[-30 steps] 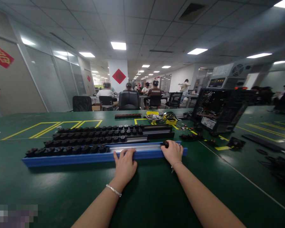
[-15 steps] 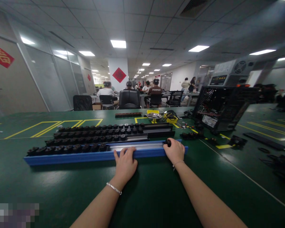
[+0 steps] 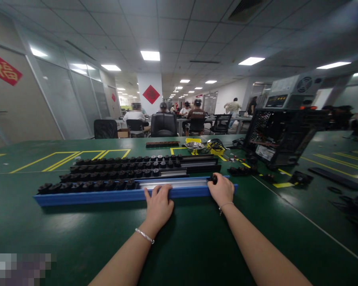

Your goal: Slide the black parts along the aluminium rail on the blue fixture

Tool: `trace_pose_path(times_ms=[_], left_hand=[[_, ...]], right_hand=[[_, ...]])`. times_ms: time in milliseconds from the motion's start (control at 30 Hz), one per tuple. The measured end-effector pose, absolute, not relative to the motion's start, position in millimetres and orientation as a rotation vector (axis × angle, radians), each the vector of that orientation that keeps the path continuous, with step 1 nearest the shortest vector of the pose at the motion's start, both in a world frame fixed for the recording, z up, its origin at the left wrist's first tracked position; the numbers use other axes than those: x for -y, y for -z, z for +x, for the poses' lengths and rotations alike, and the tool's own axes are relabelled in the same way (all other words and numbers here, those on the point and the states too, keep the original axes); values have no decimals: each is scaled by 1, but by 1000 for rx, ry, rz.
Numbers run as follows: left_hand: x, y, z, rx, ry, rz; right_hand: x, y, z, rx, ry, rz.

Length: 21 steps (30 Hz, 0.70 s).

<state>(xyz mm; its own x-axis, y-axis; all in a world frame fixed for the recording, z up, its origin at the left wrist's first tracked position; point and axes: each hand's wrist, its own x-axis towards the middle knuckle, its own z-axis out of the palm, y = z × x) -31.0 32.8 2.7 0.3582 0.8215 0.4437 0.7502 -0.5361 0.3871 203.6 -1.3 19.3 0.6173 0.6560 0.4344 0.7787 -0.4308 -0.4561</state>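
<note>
A long blue rail (image 3: 89,197) lies across the green table in front of me, with a row of black knob-like parts (image 3: 86,186) seated along its left half and a bare silver channel (image 3: 173,183) on its right half. My left hand (image 3: 158,206) rests on the rail's near edge, fingers curled over it. My right hand (image 3: 221,191) is at the rail's right end, fingers closed on a small black part (image 3: 214,179) sitting at the end of the channel. Two black rails (image 3: 143,166) filled with the same parts lie just behind.
A black open computer case (image 3: 279,137) stands at the right rear. Small black parts (image 3: 241,171), a metal bowl (image 3: 193,145) and a yellow item lie behind the rails. Black strips and parts lie at the far right (image 3: 334,178). People sit at desks in the background.
Nothing but a slight shift of the camera; both hands stay where they were on the blue rail.
</note>
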Motion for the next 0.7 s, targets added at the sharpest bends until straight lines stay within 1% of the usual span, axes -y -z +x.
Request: trace_pose_path(times_ms=[700], left_hand=[[-30,-6,-30,-1482,-874,2483]], right_hand=[[2,-20,210,1121,227,-2217]])
